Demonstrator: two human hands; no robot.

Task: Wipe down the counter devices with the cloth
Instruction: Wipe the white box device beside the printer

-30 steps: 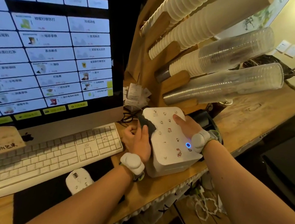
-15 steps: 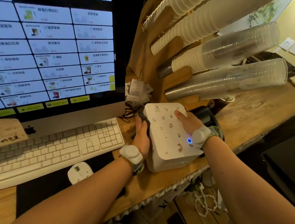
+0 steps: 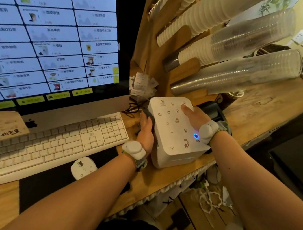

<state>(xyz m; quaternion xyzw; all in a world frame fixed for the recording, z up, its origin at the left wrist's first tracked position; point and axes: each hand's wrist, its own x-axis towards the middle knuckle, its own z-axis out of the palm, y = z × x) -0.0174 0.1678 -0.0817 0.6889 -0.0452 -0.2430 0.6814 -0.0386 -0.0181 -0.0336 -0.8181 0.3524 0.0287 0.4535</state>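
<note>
On a wooden counter (image 3: 260, 112), a lit monitor (image 3: 52, 37), keyboard (image 3: 49, 144) and mouse (image 3: 83, 167) sit at left. Beside them the left hand (image 3: 146, 131), fingers fairly straight, presses a dark cloth (image 3: 147, 113) against the left side of a white printer (image 3: 172, 136). The right hand (image 3: 195, 118) grips the printer's top right edge, thumb on top, fingers hidden over the side.

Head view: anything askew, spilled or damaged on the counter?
No spill or damage visible. The white printer sits with its front corner close to the counter edge, and loose receipts lie heaped behind it.
</note>
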